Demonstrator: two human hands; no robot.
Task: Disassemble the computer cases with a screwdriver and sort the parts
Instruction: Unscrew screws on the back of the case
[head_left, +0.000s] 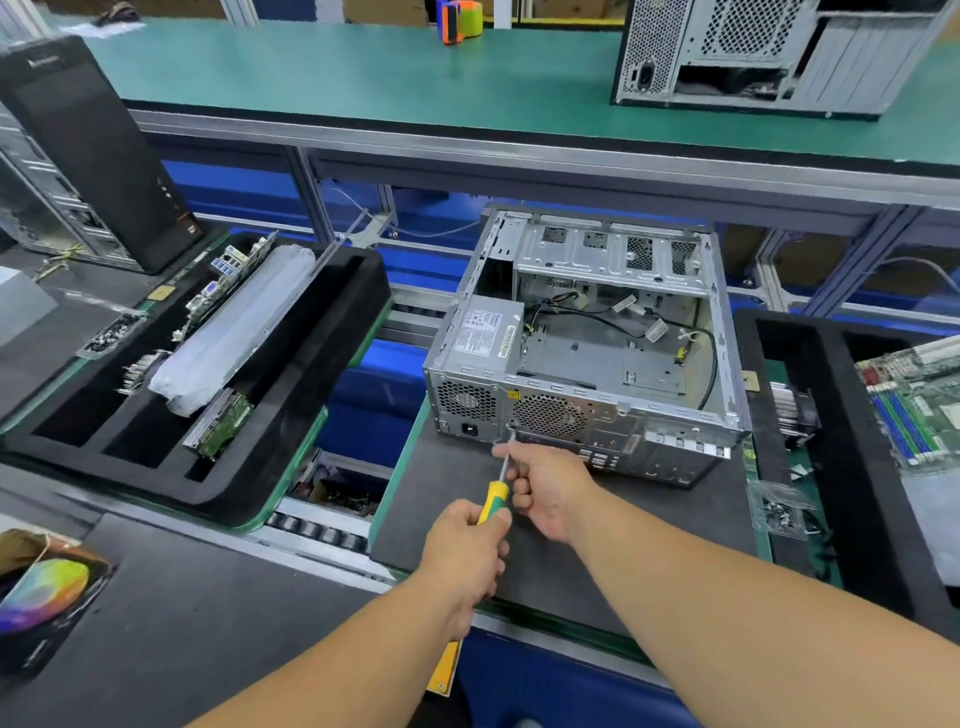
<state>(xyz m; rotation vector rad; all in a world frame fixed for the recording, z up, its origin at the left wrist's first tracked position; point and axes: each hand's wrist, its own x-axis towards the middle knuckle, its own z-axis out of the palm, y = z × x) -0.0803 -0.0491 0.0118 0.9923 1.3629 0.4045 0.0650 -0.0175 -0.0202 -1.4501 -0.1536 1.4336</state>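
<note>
1. Hands first: the left hand (467, 556) grips the yellow-and-green handle of the screwdriver (496, 493), fingers curled round it. The right hand (550, 488) pinches the thin metal shaft just ahead of the handle, steadying it.
2. The screwdriver tip sits at the rear panel of the open computer case (587, 364), beside the round fan grille and close to the power socket. Whether it is seated in a screw head is too small to tell.
3. The case lies on its side on a dark mat (457, 499), its side cover off. The power supply (485, 338) is in its near left corner, with loose cables (597, 312) trailing across the bare floor of the case.
4. The step in hand looks like undoing a rear screw, probably one holding the power supply.
5. The next move calls for keeping the shaft square to the panel, pressing in and turning from the handle so the tip does not slip.
6. A black tray (291, 405) to the left holds removed parts; another tray (779, 415) to the right holds a circuit board (914, 410).
</note>
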